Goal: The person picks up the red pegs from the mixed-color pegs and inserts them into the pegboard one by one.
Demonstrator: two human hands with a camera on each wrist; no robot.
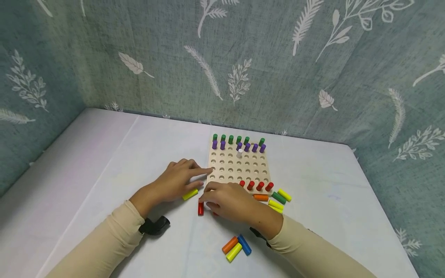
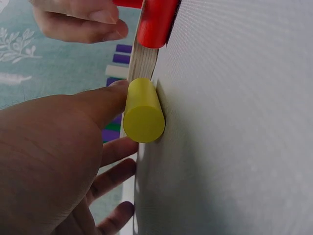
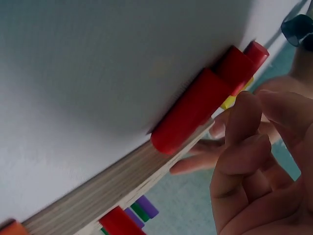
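Note:
My left hand lies at the board's left side, index finger stretched to its edge and the other fingers relaxed. A yellow peg lies beside its thumb. My right hand hovers in front of the near edge with its fingers loosely bent; I see nothing held in it. Under and beside its fingertips, red pegs lie on the table, one a red peg near the fingertips. The wooden pegboard has green and purple pegs in its far rows, one white peg, and several standing red pegs along the near row.
Loose orange, green and yellow pegs lie off the board's near right corner. Closer to me lie an orange peg, a yellow peg and a blue peg. A patterned cloth hangs behind the white table.

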